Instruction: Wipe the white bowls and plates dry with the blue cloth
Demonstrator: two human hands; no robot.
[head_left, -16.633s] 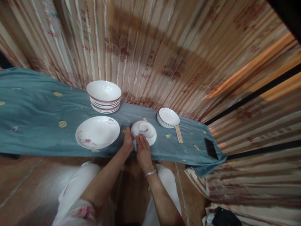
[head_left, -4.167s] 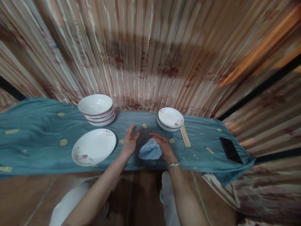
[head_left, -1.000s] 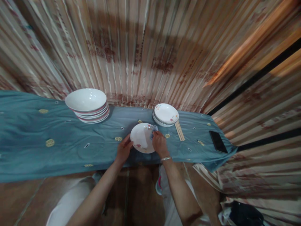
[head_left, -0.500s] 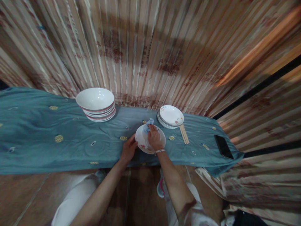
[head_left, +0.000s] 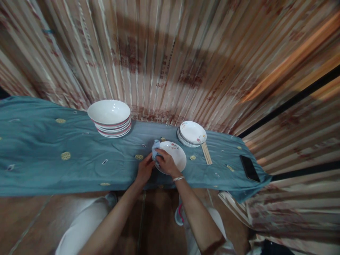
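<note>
— Covering the table is a blue-green cloth with small gold dots. What stands on it?

— By the far edge, a stack of bowls, white with red rims. To its right, also near the far edge, a stack of small plates, with chopsticks just beside it. A dark phone lies near the right end.

— And the hands?

— Both are on one plate near the front edge, around the middle of the table. The left hand grips its near-left rim. The right hand is closed around a small blue rag, pressing it onto the plate's left side.

— How does the plate look?

— White, shallow, glossy, with small red flowers near the rim.

— How would it handle?

— Stiff, breakable, probably slick under a rag. I'd hold it by the rim. The rag is soft and light, easily bunched in the fingers.
</note>
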